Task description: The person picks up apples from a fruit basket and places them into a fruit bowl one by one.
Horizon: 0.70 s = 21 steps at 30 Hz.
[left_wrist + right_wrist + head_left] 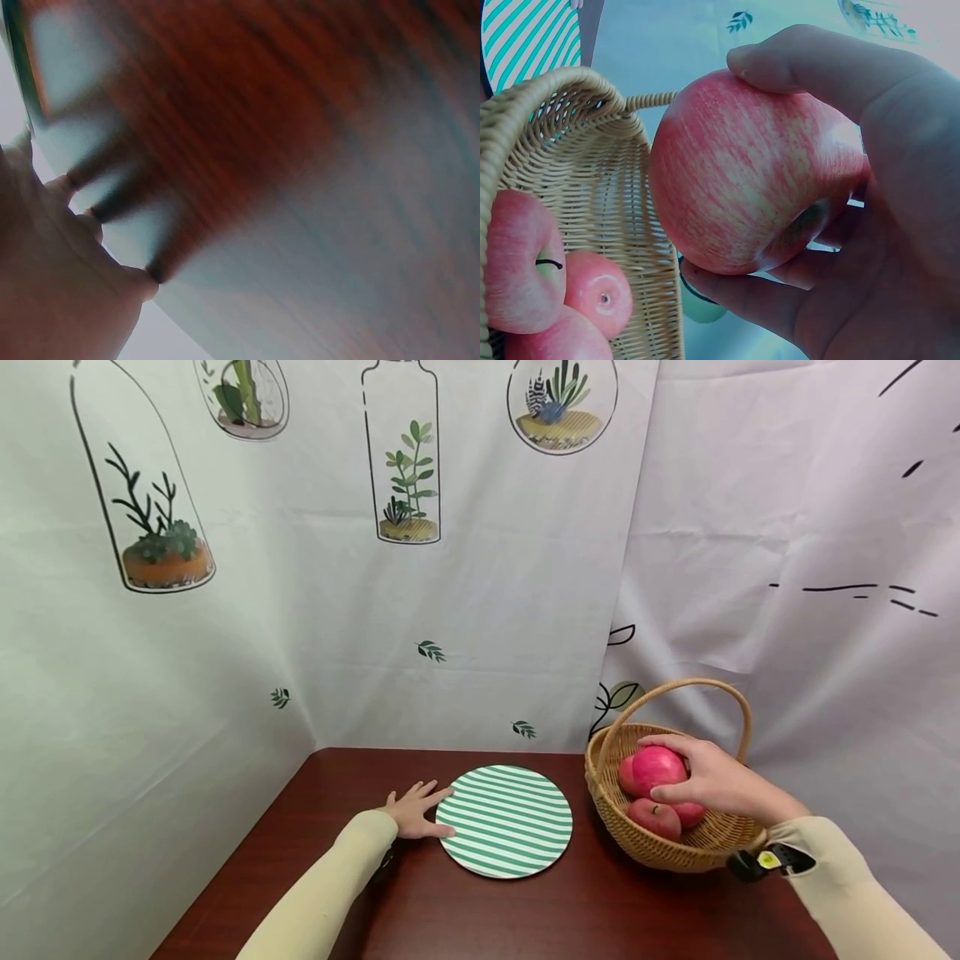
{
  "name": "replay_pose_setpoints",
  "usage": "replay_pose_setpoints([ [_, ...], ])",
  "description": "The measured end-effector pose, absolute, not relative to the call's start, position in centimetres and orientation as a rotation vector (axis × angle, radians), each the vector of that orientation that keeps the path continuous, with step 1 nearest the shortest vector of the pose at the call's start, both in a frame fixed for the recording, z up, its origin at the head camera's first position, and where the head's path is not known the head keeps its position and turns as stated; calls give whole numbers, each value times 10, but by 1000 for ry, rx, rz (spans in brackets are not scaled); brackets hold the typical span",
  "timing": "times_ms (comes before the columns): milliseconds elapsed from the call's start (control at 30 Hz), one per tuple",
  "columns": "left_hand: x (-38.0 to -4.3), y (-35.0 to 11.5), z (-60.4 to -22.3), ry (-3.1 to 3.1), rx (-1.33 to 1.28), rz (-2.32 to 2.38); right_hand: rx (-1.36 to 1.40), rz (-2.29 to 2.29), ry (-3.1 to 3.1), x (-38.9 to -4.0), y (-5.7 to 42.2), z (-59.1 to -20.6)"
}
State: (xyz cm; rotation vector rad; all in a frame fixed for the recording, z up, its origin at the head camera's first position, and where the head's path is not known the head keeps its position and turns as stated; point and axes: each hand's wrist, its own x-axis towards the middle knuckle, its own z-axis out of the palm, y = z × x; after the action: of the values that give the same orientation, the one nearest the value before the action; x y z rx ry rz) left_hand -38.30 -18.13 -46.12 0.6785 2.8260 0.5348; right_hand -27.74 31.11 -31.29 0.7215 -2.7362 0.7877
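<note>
My right hand (712, 777) grips a red apple (754, 176) between thumb and curled fingers, held over the wicker basket (652, 852). Below it in the basket lie three more apples (525, 259), one with its dark stem showing. On the table, my left hand (412, 810) rests with fingers spread, thumb and index fingertip right at the left edge of a round green-and-white striped mat (504, 822). In the left wrist view this hand (67, 262) shows its spread fingers on the wood, with dark reflections beside them.
The dark red-brown wooden table (465, 918) carries the mat in the middle and the basket at the right. An arched handle (693, 683) rises over the basket. White cloth (487, 610) printed with plants hangs behind the table.
</note>
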Motion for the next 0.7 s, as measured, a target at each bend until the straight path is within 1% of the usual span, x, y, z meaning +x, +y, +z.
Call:
replay_pose_setpoints([
  [700,-373,-177,-447,2804,622,453,832,705,-2676,-263,292,-295],
])
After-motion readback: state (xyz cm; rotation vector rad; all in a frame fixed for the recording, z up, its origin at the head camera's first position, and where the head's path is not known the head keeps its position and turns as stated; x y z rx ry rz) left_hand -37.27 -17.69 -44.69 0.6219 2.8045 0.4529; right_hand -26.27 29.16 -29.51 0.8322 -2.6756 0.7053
